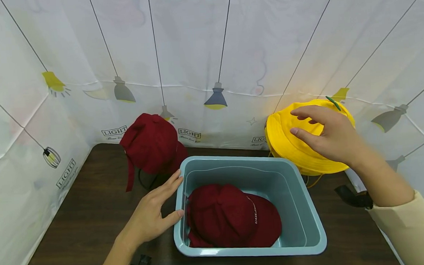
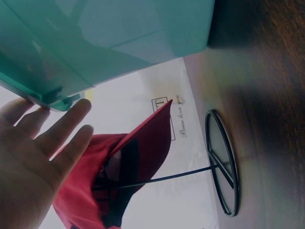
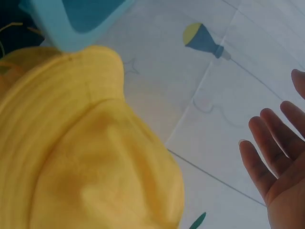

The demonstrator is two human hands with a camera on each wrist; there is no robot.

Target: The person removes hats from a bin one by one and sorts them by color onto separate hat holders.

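Note:
A blue-grey plastic basin [image 1: 235, 161] holds a dark red baseball cap [image 1: 223, 216] with white lettering, its brim towards the right. My left hand [image 1: 149, 218] rests its fingertips on the basin's left rim, fingers fairly straight. Behind that hand, a second red cap [image 1: 151, 143] hangs on a thin black wire stand [image 2: 224, 162], brim to the right. Over at the right, my right hand [image 1: 329, 136] hovers above a yellow bucket hat [image 1: 284, 132] with a small green stem-like tip; its fingers are spread, holding nothing. In the right wrist view the hand appears apart from the hat.
A dark brown wooden table [image 1: 73, 232] lies under everything. White fabric printed with lamps [image 1: 185, 42] hangs behind and at both sides, close to the stands. A yellow cord [image 1: 315, 181] dangles below the bucket hat.

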